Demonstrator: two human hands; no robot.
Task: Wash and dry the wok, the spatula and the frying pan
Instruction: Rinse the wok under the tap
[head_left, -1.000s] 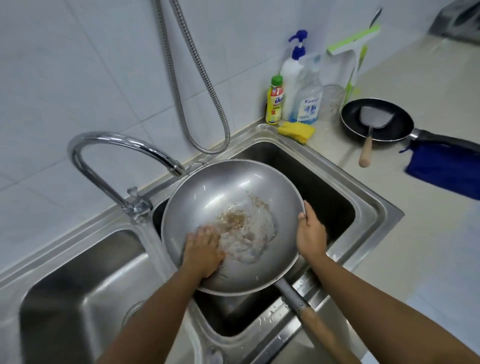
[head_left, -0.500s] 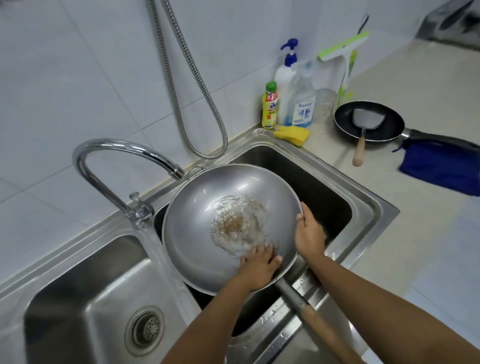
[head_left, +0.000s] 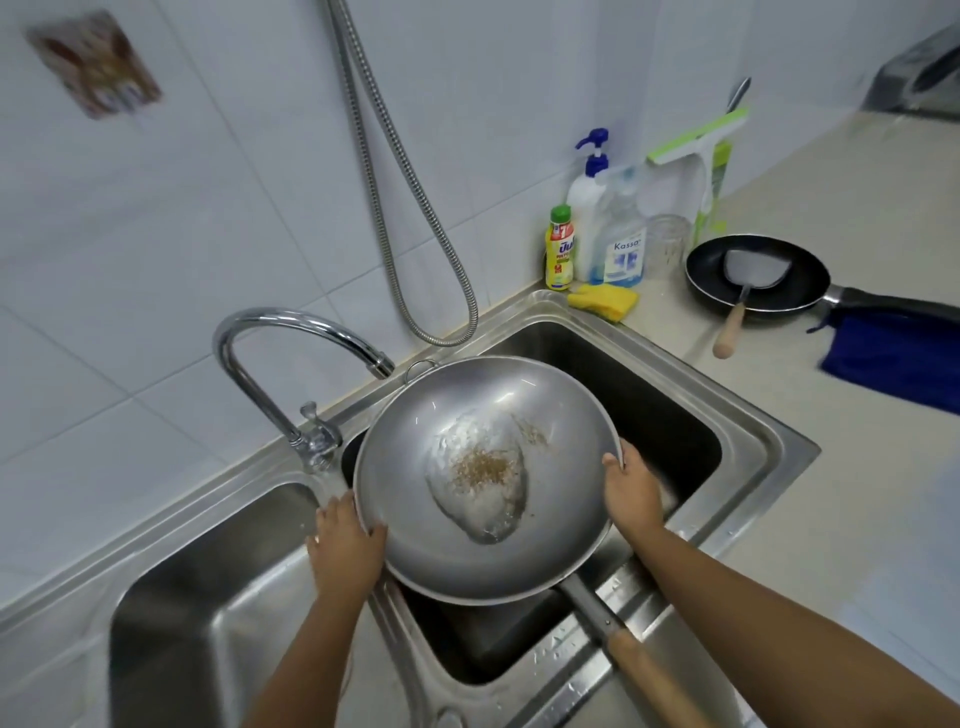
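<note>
A grey metal wok (head_left: 415, 483) hangs over the right sink basin (head_left: 670, 415), with a puddle of water and brown crumbs in its bottom. Its wooden handle (head_left: 654, 675) points toward me across the sink's front edge. My left hand (head_left: 345, 540) grips the wok's left rim. My right hand (head_left: 631, 491) grips its right rim. On the counter to the right stands a black frying pan (head_left: 800, 291), and a metal spatula (head_left: 748, 275) with a wooden handle rests inside it.
A curved tap (head_left: 291, 353) arches over the wok's far edge, with a metal hose (head_left: 415, 208) behind. Soap bottles (head_left: 597, 223), a yellow sponge (head_left: 602, 299) and a squeegee (head_left: 701, 140) stand by the wall. A blue cloth (head_left: 893, 358) lies at right. The left basin (head_left: 208, 623) lies beside.
My left hand has left the inside of the wok, where it was rubbing the bottom, and now grips the left rim. The puddle has slid toward me.
</note>
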